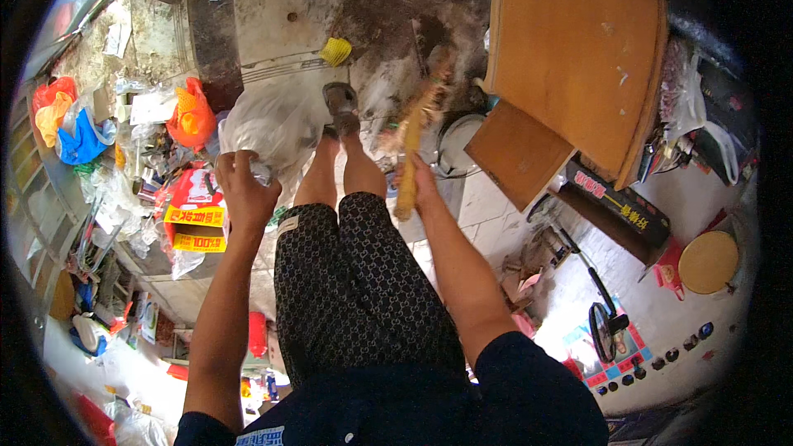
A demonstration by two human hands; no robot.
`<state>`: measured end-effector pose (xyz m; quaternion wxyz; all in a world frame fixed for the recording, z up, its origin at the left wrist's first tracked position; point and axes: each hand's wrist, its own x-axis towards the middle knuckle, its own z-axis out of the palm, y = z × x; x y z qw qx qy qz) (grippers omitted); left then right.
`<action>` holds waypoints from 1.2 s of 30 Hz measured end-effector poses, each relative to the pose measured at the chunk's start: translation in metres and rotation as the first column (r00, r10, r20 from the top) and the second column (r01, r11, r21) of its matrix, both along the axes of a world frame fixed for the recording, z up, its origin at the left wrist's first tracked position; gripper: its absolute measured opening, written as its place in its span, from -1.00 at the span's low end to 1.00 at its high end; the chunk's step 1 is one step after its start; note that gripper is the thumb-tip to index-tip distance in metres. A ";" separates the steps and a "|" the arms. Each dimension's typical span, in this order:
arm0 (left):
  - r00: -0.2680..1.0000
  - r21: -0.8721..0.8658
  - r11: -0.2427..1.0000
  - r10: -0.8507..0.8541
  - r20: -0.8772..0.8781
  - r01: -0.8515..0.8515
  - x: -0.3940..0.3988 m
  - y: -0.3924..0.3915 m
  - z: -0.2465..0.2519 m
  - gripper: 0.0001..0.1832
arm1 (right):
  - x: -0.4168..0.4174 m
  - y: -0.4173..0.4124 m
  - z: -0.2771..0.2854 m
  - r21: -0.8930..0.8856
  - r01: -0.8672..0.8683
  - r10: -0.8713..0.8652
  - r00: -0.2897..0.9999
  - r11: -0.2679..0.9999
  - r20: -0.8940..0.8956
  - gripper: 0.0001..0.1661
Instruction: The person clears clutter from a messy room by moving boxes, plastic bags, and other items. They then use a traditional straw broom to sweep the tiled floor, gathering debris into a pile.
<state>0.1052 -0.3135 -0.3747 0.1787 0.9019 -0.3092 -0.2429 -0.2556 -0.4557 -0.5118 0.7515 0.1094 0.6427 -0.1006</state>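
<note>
My left hand (246,189) grips the gathered top of a whitish, see-through plastic bag (272,124), which bulges out beyond my fingers beside my legs. What the bag contains is hard to make out. In my right hand (422,184) is the yellowish handle (409,176) of a short broom or brush, pointing away from me. Its bristle end (433,99) is blurred over the dirty floor. A sandaled foot (342,102) stands between the bag and the broom. Farther out, a crumpled yellow piece (336,51) lies on the tiles.
On the right stand a large brown wooden board or tabletop (576,56), a smaller brown panel (519,152) and a round metal basin (458,145). Along the left lie an orange bag (191,114), a red and yellow printed bag (197,214) and mixed clutter. A fan (601,331) is at lower right.
</note>
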 end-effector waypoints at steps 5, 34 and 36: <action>0.998 0.051 0.997 0.064 -0.006 -0.063 0.000 0.005 0.012 -0.49 | 0.086 -0.026 0.103 -0.161 -0.379 0.372 0.925 0.911 -0.073 -0.70; 0.921 0.095 0.934 0.356 -0.158 -0.345 -0.033 -0.051 0.009 -0.45 | 0.153 -0.321 0.087 -0.288 -0.859 0.708 0.511 0.422 -0.488 -0.64; 0.924 0.084 0.938 0.346 -0.160 -0.337 -0.030 -0.061 0.011 -0.45 | 0.182 -0.346 0.052 -0.248 -0.838 0.634 0.534 0.487 -0.559 -0.74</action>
